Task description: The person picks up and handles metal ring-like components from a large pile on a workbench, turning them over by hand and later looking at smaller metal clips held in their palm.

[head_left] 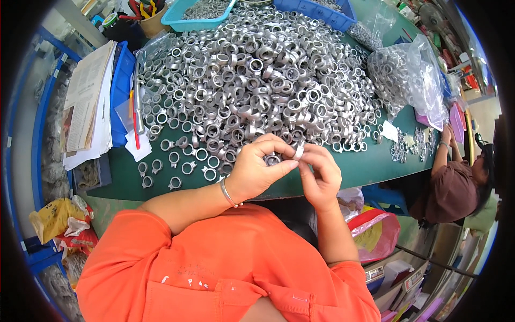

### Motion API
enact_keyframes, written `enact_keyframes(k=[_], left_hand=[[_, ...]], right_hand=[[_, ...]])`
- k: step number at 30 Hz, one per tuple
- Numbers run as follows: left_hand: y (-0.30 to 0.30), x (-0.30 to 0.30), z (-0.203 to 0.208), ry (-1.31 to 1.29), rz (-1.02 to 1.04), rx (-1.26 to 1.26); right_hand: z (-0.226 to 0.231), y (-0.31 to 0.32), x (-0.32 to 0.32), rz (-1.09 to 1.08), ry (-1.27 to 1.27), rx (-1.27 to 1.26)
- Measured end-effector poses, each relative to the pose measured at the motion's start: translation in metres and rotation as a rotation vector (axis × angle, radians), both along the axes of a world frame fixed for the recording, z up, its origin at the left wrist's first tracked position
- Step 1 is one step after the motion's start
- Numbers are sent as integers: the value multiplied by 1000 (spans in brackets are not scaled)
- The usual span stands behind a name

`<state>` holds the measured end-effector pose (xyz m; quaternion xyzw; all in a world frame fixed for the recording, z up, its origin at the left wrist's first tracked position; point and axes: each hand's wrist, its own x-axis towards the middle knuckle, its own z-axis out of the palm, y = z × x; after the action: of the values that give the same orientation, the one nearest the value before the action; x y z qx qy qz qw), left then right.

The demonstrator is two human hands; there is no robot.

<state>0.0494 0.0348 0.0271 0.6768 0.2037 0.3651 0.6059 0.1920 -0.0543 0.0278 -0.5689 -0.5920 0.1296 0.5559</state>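
Both hands meet over the table's near edge, at the foot of a large heap of grey metal rings (252, 80). My left hand (256, 169), with a bangle at its wrist, is closed in a pinch on a small metal ring (298, 151) that has a little tab. My right hand (322, 177) pinches the same ring from the other side, its fingers curled. Another ring (272, 160) shows in the gap between my left thumb and fingers; whether it is held or lies behind them, I cannot tell. Several loose rings (188, 168) lie left of my left hand.
The green tabletop (375, 174) bears a turquoise basket (196, 24) and a blue bin (322, 9) at the back. Clear bags of rings (397, 75) stand at the right. Papers (91, 102) lean on the left. A co-worker (453, 185) sits at the far right.
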Motion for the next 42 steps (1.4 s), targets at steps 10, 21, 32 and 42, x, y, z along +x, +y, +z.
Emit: enact_keyframes(k=[10, 21, 32, 42], left_hand=[[-8, -4, -2, -10, 7, 95], [1, -15, -10, -169, -413, -1319], [3, -17, -4, -199, -347, -1236], [-1, -12, 5, -74, -251, -1077]], right_hand=[[-13, -9, -12, 163, 571, 50], [19, 1, -16, 37, -173, 84], [4, 53, 22, -440, -378, -167], [-1, 46, 22, -539, -439, -125]])
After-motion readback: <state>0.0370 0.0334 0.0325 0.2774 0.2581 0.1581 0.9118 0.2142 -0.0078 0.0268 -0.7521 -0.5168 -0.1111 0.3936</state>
